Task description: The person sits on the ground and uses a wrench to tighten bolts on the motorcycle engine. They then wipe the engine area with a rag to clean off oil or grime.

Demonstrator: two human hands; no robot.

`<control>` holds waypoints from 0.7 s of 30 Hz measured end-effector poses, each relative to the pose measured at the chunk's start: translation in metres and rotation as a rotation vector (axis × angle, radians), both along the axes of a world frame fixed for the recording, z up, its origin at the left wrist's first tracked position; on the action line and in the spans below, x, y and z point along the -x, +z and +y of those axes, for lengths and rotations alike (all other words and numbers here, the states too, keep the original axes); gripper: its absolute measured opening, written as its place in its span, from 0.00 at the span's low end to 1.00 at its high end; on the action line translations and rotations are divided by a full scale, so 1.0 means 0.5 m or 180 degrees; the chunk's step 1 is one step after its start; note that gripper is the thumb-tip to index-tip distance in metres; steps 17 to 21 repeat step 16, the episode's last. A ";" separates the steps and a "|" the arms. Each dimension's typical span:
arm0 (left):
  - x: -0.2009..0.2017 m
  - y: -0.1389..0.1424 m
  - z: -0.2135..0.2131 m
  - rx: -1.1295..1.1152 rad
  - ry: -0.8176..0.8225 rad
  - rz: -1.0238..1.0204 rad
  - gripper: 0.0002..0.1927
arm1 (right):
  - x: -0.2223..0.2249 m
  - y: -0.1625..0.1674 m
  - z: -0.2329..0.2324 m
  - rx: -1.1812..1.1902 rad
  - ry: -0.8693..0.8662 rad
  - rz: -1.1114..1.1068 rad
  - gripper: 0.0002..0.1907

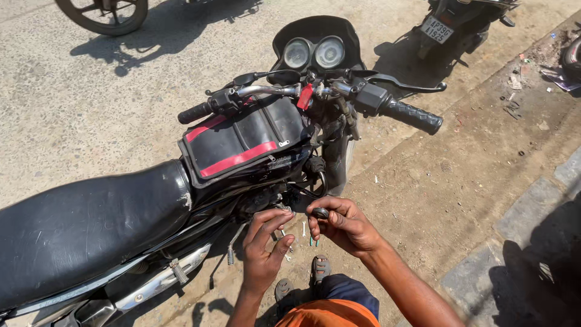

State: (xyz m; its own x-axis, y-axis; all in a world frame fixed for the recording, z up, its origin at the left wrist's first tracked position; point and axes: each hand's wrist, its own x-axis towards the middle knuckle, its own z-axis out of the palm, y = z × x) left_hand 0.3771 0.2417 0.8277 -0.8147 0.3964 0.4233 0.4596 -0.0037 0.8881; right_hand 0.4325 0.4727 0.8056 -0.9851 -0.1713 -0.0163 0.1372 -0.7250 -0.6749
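Head view: small dark rounded part (321, 212) between right-hand fingers (331, 219).

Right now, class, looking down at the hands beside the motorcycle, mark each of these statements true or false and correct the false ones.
1. The right hand pinches a small dark part. True.
2. The left hand grips the handlebar. False: it is low beside the engine, near the right hand.
3. The tank bag is black with red stripes. True.
4. The motorcycle seat is bright blue. False: it is black.
5. Two round gauges sit above the handlebar. True.
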 end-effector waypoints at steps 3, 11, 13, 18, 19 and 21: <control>0.019 0.066 0.113 -0.0142 -0.0820 0.0052 0.21 | -0.055 0.025 0.035 0.0162 -0.0348 -0.0063 0.26; -0.024 -0.029 0.416 -0.0140 -0.2498 -0.0936 0.14 | -0.210 -0.044 0.203 0.0100 -0.1402 -0.0182 0.23; -0.030 -0.074 0.511 -0.0278 -0.3030 -0.1128 0.12 | -0.246 -0.044 0.263 0.0066 -0.1620 0.0023 0.19; -0.056 -0.181 0.635 -0.0189 -0.3837 -0.1455 0.13 | -0.329 -0.054 0.331 -0.0152 -0.2025 -0.0149 0.19; -0.056 -0.181 0.635 -0.0189 -0.3837 -0.1455 0.13 | -0.329 -0.054 0.331 -0.0152 -0.2025 -0.0149 0.19; -0.056 -0.181 0.635 -0.0189 -0.3837 -0.1455 0.13 | -0.329 -0.054 0.331 -0.0152 -0.2025 -0.0149 0.19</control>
